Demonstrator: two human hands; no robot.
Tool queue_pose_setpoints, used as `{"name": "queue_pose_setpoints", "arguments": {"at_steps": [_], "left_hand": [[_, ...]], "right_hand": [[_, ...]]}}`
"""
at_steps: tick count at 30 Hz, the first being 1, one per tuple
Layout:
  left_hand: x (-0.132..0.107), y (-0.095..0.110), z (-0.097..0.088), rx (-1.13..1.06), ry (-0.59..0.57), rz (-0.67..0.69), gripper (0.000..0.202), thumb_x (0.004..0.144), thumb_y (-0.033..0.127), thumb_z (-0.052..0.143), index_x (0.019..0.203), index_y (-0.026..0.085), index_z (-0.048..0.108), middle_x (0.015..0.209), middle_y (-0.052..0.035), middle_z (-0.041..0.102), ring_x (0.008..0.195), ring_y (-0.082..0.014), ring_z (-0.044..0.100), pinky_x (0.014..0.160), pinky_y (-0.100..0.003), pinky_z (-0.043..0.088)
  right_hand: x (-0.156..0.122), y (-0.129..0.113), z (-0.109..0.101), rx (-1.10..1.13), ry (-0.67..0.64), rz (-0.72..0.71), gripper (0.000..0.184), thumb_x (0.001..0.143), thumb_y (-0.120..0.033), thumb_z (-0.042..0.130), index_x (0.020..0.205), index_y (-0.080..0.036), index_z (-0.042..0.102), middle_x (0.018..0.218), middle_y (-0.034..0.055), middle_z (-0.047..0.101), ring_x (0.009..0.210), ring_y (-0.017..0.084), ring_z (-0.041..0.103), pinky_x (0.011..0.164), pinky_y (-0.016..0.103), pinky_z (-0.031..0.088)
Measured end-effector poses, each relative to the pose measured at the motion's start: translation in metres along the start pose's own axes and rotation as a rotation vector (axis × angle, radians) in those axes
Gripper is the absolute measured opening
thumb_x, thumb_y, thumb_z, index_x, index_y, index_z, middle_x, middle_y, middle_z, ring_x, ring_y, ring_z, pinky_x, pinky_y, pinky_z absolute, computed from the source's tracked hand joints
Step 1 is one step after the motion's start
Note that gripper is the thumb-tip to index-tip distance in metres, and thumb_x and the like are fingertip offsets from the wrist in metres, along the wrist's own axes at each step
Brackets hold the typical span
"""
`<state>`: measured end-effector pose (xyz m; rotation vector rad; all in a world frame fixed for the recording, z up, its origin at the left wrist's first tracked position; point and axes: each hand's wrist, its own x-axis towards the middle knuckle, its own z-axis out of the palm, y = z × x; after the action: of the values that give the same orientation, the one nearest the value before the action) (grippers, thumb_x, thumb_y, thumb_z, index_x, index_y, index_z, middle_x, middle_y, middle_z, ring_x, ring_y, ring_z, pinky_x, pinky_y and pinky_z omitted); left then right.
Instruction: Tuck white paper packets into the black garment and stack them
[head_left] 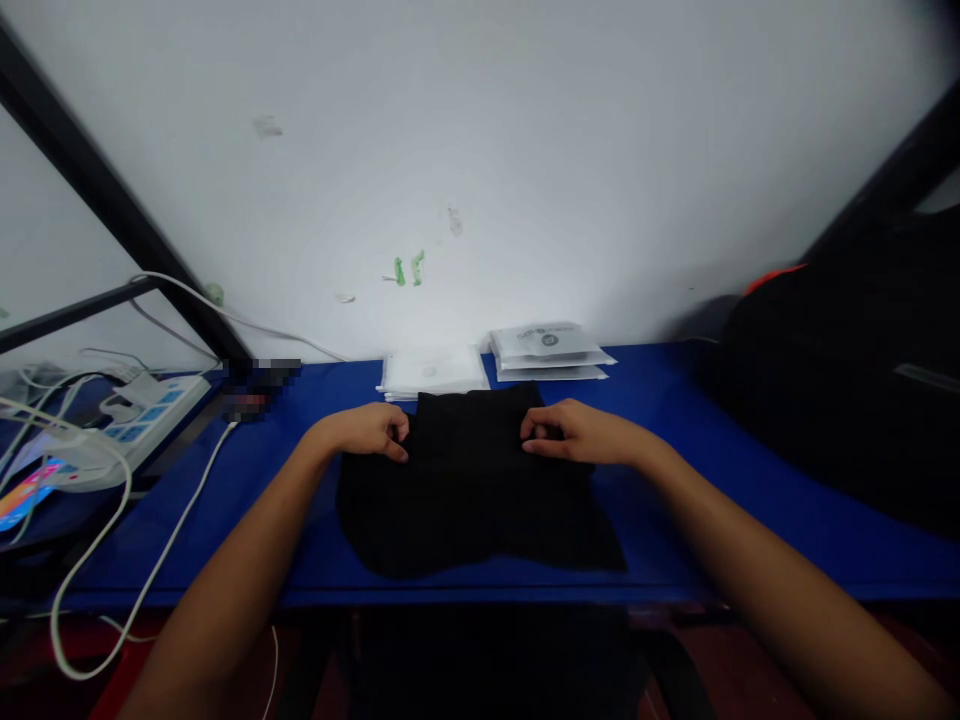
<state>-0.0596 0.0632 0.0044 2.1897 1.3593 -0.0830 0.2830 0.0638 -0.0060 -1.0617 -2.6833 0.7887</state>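
A piece of black cloth (480,500), probably a garment, lies spread on the blue table, narrower at its far end and wider toward me. My left hand (367,430) rests at its left side, with fingers curled and thumb closed on the fabric's edge. On the opposite side, my right hand (581,432) has its fingertips and thumb pinched at the cloth. The dark fabric makes folds and exact finger contact hard to make out.
Behind the cloth are white packets (435,370) and frosted zip bags (547,345). A power strip (161,420), white cables and a lit phone (30,495) crowd the left. A large black bag-like object (847,380) stands right on the blue table (667,400).
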Motion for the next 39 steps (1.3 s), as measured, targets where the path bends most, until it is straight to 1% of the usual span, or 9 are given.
{"name": "queue_pose_setpoints", "arguments": {"at_steps": [12, 16, 19, 23, 26, 29, 32, 36, 39], "left_hand": [[-0.011, 0.003, -0.014, -0.131, 0.092, -0.061, 0.022, 0.069, 0.037, 0.059, 0.08, 0.021, 0.048, 0.069, 0.0033, 0.049, 0.062, -0.0148, 0.045, 0.057, -0.025, 0.034], [-0.01, -0.003, -0.017, -0.097, 0.279, -0.094, 0.029, 0.073, 0.042, 0.061, 0.09, 0.021, 0.053, 0.079, 0.0005, 0.056, 0.07, -0.0174, 0.051, 0.062, -0.026, 0.038], [-0.005, -0.014, -0.018, -0.008, 0.416, -0.226, 0.038, 0.071, 0.049, 0.066, 0.094, 0.022, 0.054, 0.084, -0.0022, 0.059, 0.078, -0.0211, 0.055, 0.065, -0.028, 0.039], [0.0, -0.029, -0.019, 0.109, 0.33, -0.459, 0.054, 0.063, 0.067, 0.069, 0.088, 0.021, 0.057, 0.088, -0.0066, 0.062, 0.083, -0.0273, 0.058, 0.065, -0.03, 0.038], [-0.004, -0.034, -0.022, 0.03, 0.228, -0.409, 0.056, 0.061, 0.069, 0.069, 0.086, 0.02, 0.058, 0.089, -0.0058, 0.063, 0.085, -0.0265, 0.058, 0.065, -0.03, 0.04], [-0.011, -0.034, -0.026, -0.078, 0.241, -0.313, 0.052, 0.061, 0.055, 0.075, 0.095, 0.02, 0.058, 0.089, -0.003, 0.062, 0.083, -0.0231, 0.058, 0.065, -0.028, 0.041], [-0.014, -0.034, -0.029, -0.194, 0.385, -0.293, 0.049, 0.06, 0.04, 0.077, 0.1, 0.02, 0.055, 0.088, -0.002, 0.059, 0.079, -0.0205, 0.057, 0.063, -0.027, 0.042], [-0.006, -0.035, -0.025, -0.341, 0.781, -0.373, 0.057, 0.058, 0.032, 0.08, 0.105, 0.021, 0.051, 0.084, -0.0003, 0.057, 0.071, -0.0177, 0.058, 0.06, -0.027, 0.043], [0.006, -0.029, -0.015, -0.344, 1.036, -0.313, 0.058, 0.061, 0.029, 0.08, 0.109, 0.022, 0.049, 0.082, 0.0006, 0.057, 0.073, -0.0183, 0.059, 0.063, -0.028, 0.045]], "right_hand": [[-0.002, -0.004, -0.001, -0.017, -0.001, 0.011, 0.021, 0.089, -0.037, 0.056, 0.097, -0.02, 0.064, 0.071, 0.0009, 0.064, 0.059, 0.013, 0.055, 0.054, 0.026, 0.038], [-0.002, -0.003, 0.0, -0.028, 0.014, -0.009, 0.02, 0.089, -0.036, 0.056, 0.099, -0.02, 0.063, 0.072, 0.001, 0.064, 0.06, 0.014, 0.056, 0.055, 0.027, 0.04], [-0.001, -0.004, 0.001, -0.076, 0.07, -0.075, 0.019, 0.089, -0.034, 0.056, 0.099, -0.02, 0.064, 0.085, 0.0046, 0.066, 0.072, 0.016, 0.059, 0.063, 0.029, 0.044], [0.0, -0.007, 0.004, -0.103, 0.087, -0.16, 0.018, 0.09, -0.032, 0.054, 0.1, -0.02, 0.064, 0.096, 0.0073, 0.065, 0.084, 0.019, 0.06, 0.073, 0.032, 0.047], [0.0, -0.007, 0.006, -0.11, 0.075, -0.143, 0.018, 0.09, -0.032, 0.055, 0.101, -0.02, 0.064, 0.094, 0.0067, 0.065, 0.082, 0.019, 0.06, 0.071, 0.032, 0.047], [0.0, -0.006, 0.006, -0.114, 0.073, -0.127, 0.02, 0.09, -0.032, 0.056, 0.102, -0.02, 0.064, 0.094, 0.007, 0.065, 0.081, 0.019, 0.059, 0.07, 0.032, 0.047], [0.0, -0.006, 0.005, -0.114, 0.069, -0.121, 0.02, 0.09, -0.032, 0.056, 0.103, -0.019, 0.065, 0.095, 0.0072, 0.065, 0.081, 0.018, 0.059, 0.07, 0.031, 0.047], [-0.001, -0.008, 0.004, -0.109, 0.055, -0.111, 0.021, 0.09, -0.032, 0.055, 0.103, -0.018, 0.064, 0.095, 0.0072, 0.065, 0.082, 0.018, 0.059, 0.071, 0.03, 0.046], [0.0, -0.01, 0.005, -0.12, 0.049, -0.115, 0.021, 0.09, -0.032, 0.055, 0.103, -0.019, 0.064, 0.096, 0.0075, 0.065, 0.083, 0.019, 0.059, 0.072, 0.031, 0.046]]}}
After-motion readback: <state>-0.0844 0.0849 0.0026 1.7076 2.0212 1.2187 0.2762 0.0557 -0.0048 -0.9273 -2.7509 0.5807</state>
